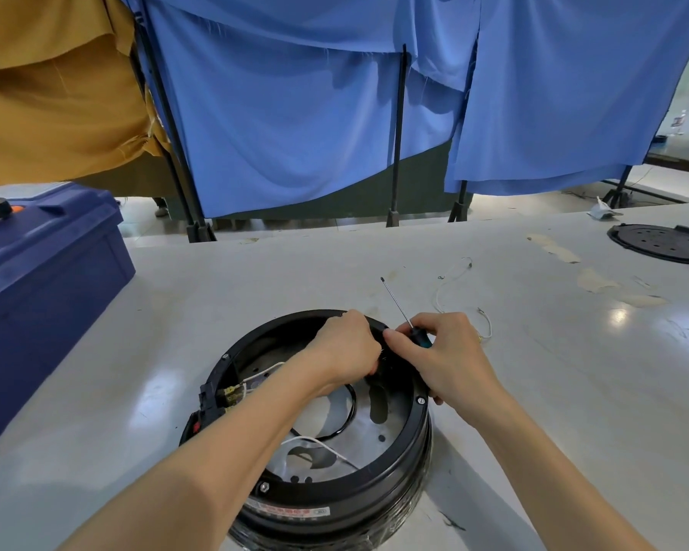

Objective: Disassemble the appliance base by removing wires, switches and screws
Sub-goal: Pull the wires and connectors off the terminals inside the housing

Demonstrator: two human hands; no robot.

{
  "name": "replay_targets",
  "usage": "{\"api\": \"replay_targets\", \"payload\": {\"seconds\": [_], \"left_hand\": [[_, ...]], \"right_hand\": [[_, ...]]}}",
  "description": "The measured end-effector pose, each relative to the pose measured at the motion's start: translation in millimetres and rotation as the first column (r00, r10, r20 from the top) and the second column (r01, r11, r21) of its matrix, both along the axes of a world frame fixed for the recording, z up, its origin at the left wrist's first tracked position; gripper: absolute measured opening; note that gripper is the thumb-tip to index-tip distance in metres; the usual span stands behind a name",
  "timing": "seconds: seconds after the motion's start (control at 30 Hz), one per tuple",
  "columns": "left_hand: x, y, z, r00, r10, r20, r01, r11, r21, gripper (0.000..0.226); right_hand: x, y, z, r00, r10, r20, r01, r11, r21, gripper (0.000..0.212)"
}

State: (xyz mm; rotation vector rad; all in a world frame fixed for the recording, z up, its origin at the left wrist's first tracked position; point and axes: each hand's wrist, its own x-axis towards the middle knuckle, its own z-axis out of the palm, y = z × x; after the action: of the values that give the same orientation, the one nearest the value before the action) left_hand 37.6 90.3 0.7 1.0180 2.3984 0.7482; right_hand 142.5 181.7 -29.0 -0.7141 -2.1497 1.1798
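At the far rim of the black round appliance base (374,491), which sits near you on the white worktop (533,391), your left grip (347,344) curls round a small dark part (382,361) just inside the rim; what it is I cannot tell. Your right grip (446,351) is closed on the black-and-teal-handled screwdriver (396,302), shaft pointing up and away, while its fingertips also work at that part. That divided hold risks the tool slipping. Tugging hard could snap the thin white wire (315,441) or drag the black cable (351,407) inside the base.
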Motion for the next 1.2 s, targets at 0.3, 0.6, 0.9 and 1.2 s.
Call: {"api": "replay_targets", "payload": {"seconds": [0.3,0.6,0.9,1.2], "left_hand": [[-1,-10,-9,0.997,0.001,0.073,-0.01,0.992,0.123,0.028],[-10,-18,-12,0.921,-0.114,0.371,0.058,0.985,0.161,0.028],[-5,-3,0,0.986,-0.028,0.162,0.026,0.999,0.019,0.026],[-3,-7,-21,0.999,0.011,0.043,-0.019,0.984,0.176,0.023]], "right_hand": [[-1,1,-2,1.0,-0.017,-0.014,0.017,0.999,-0.03,0.019],[0,0,-1,1.0,0.015,-0.006,-0.015,0.999,-0.046,0.021],[0,0,-1,1.0,0.001,-0.004,-0.001,0.999,-0.033,0.02],[-1,3,-4,1.0,-0.012,-0.006,0.012,1.0,-0.026,0.023]]}}
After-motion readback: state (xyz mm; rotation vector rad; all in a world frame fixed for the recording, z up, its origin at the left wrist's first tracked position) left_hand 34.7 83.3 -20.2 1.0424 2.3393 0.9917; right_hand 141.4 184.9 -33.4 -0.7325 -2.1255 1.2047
